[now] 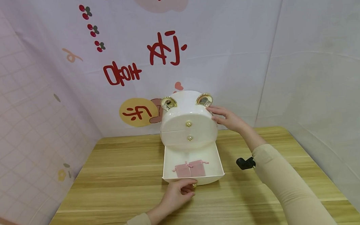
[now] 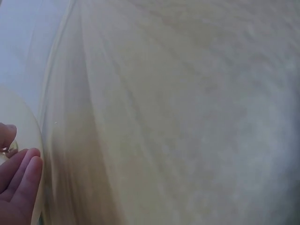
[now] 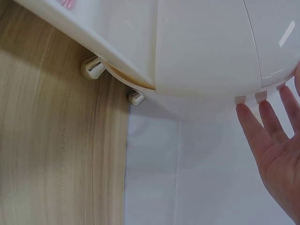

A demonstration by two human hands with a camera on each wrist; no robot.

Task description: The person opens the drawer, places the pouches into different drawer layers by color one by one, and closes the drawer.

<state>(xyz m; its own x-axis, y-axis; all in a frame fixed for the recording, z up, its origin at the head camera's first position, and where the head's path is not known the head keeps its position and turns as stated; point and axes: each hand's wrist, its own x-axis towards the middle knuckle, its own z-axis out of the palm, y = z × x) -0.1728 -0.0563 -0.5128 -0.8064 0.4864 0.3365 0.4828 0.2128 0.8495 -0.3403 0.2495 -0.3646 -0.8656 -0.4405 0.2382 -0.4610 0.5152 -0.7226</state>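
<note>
A glossy white storage box point(image 1: 173, 136) with two round gold ears stands at the back middle of the table. Its bottom drawer point(image 1: 173, 153) is pulled out towards me, and two small pink drawstring pouches point(image 1: 183, 171) lie side by side in it. My left hand point(image 1: 176, 196) pinches the gold knob point(image 1: 194, 185) on the drawer's front between thumb and fingers; only part of that hand point(image 2: 21, 187) shows in the left wrist view. With fairly straight fingers, my right hand point(image 1: 230, 119) touches the box's right side, fingertips against the shell in the right wrist view.
Two more gold knobs point(image 1: 190, 138) sit on the box's upper front. Gold feet point(image 3: 93, 69) hold the box off the wooden table point(image 1: 122, 176). Behind it hangs a printed white cloth point(image 1: 226, 55), with further cloth at both sides. A black device point(image 1: 245, 163) is at my right wrist.
</note>
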